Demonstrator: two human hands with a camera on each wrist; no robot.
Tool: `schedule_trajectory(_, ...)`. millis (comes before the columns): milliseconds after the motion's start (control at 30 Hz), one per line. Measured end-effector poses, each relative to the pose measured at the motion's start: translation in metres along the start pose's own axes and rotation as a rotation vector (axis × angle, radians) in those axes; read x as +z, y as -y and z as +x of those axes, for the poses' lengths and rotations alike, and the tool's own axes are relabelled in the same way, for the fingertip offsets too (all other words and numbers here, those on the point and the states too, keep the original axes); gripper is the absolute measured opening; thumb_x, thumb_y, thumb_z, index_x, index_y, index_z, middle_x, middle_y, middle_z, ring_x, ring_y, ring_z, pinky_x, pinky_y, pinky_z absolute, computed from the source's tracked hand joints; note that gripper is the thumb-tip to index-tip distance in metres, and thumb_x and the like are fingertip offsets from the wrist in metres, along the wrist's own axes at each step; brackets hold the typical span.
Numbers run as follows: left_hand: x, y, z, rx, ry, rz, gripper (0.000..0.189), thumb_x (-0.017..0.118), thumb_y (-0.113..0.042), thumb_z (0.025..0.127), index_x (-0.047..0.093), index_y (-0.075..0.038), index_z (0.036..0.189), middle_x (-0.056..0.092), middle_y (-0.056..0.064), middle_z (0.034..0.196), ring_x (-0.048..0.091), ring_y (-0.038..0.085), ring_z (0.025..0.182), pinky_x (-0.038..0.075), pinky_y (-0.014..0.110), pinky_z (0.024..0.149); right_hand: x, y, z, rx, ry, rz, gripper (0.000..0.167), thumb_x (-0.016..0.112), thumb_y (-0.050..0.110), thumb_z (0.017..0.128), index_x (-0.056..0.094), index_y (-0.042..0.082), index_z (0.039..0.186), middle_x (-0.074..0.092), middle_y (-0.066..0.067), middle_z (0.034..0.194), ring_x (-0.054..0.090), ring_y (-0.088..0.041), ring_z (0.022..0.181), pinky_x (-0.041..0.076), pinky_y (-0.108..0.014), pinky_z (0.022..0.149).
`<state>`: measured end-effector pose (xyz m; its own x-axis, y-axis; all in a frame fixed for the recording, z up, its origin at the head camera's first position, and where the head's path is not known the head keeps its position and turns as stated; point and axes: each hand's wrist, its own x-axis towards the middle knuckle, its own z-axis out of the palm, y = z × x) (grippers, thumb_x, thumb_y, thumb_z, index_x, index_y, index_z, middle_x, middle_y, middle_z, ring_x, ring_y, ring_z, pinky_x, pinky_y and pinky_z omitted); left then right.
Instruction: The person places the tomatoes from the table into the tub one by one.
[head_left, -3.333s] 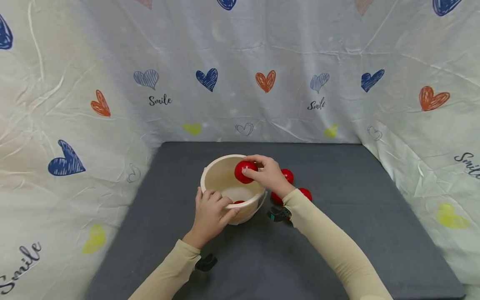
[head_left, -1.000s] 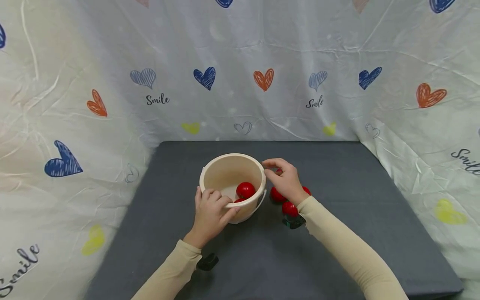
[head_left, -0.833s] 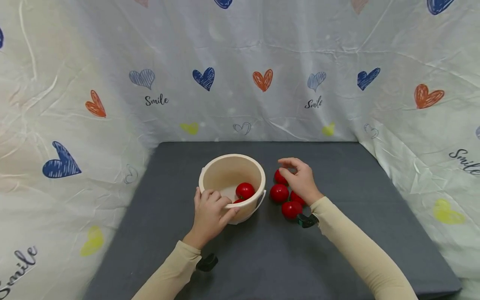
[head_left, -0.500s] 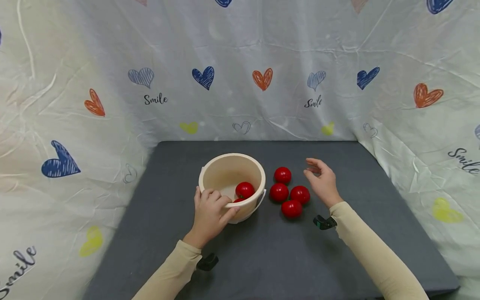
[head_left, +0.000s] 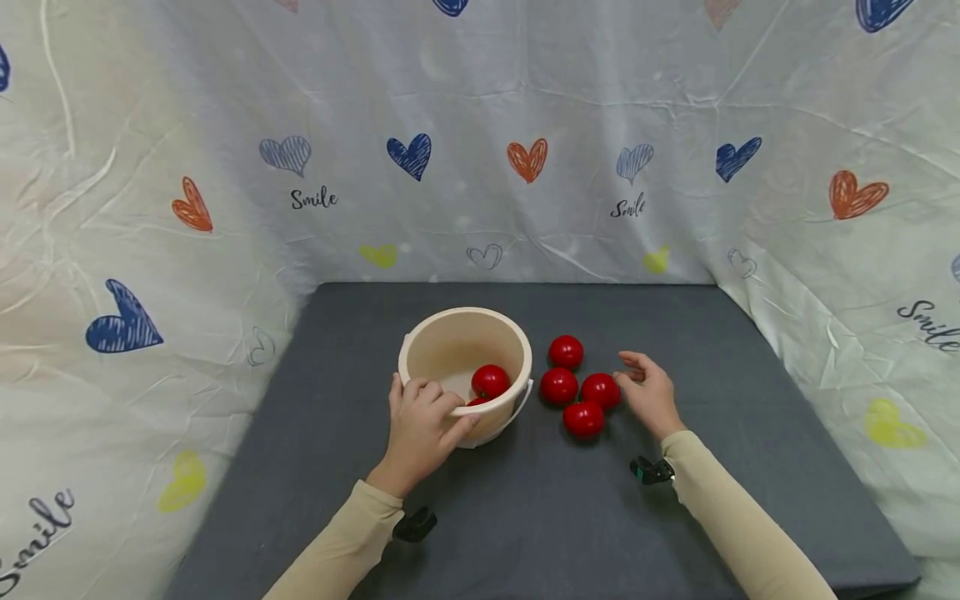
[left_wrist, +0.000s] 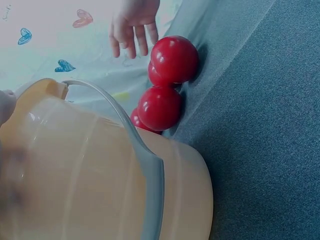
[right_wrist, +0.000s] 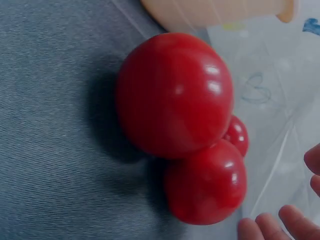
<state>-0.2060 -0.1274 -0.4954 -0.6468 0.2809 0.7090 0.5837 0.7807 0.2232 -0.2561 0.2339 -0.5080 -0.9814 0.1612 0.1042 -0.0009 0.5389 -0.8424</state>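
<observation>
A cream bucket (head_left: 465,317) with a pale handle (left_wrist: 117,107) stands on the table, tilted a little toward me. My left hand (head_left: 422,425) grips its near rim, fingers over the edge and thumb outside. Inside lie two glossy red tomatoes (head_left: 491,381), one mostly hidden behind the near wall. Several more tomatoes (head_left: 583,420) sit in a tight cluster right of the bucket. My right hand (head_left: 651,398) hovers at the cluster's right side with nothing in it, fingers loosely bent, fingertips close to the rightmost tomato (head_left: 601,391). The right wrist view shows those fingertips apart from the fruit.
A dark grey cloth (head_left: 360,350) covers the table. Behind and at both sides hangs a pale curtain (head_left: 480,100) printed with hearts and words. A black wrist device (head_left: 651,471) is strapped under the right wrist, another (head_left: 415,525) under the left.
My right hand has let a tomato go into the bucket. It then moved right, past the cluster, and lately came down a little toward me. My left hand has stayed on the rim.
</observation>
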Motion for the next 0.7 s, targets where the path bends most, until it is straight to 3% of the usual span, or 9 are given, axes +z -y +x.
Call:
schedule_trajectory(133,0.0,0.001,0.0,0.011,-0.008,0.01,0.028,0.07,-0.045,0.084,0.071,-0.017,0.084,0.064,0.007,0.081,0.057,0.035,0.097,0.027,0.087,0.1,0.005,-0.006,-0.001,0.018,0.016,-0.02,0.043,0.062,0.017,0.096,0.06,0.004,0.137,0.061,-0.022,0.14,0.066,-0.036,0.118,0.056,-0.037,0.09)
schedule_trajectory(300,-0.001,0.001,0.0,0.022,-0.015,0.007,0.037,0.063,-0.052,0.091,0.071,-0.017,0.084,0.063,0.007,0.081,0.057,0.035,0.097,0.028,0.087,0.099,0.009,-0.012,-0.003,0.038,0.061,-0.033,0.043,0.061,0.022,0.098,0.059,0.005,0.138,0.06,-0.021,0.142,0.063,-0.039,0.123,0.052,-0.05,0.103)
schedule_trajectory(433,-0.001,0.0,0.0,0.019,-0.012,0.002,0.049,0.053,-0.06,0.097,0.071,-0.017,0.084,0.063,0.007,0.081,0.057,0.035,0.097,0.027,0.087,0.1,0.012,-0.015,-0.005,0.032,0.076,-0.028,0.044,0.061,0.023,0.1,0.058,0.004,0.139,0.059,-0.023,0.142,0.061,-0.04,0.125,0.05,-0.053,0.107)
schedule_trajectory(700,-0.002,0.0,0.0,0.007,0.001,0.003,0.033,0.066,-0.049,0.088,0.071,-0.016,0.084,0.063,0.008,0.082,0.057,0.035,0.098,0.027,0.087,0.101,0.018,-0.019,-0.006,0.038,0.091,-0.034,0.045,0.062,0.025,0.1,0.057,0.004,0.139,0.059,-0.021,0.142,0.061,-0.039,0.124,0.049,-0.053,0.107)
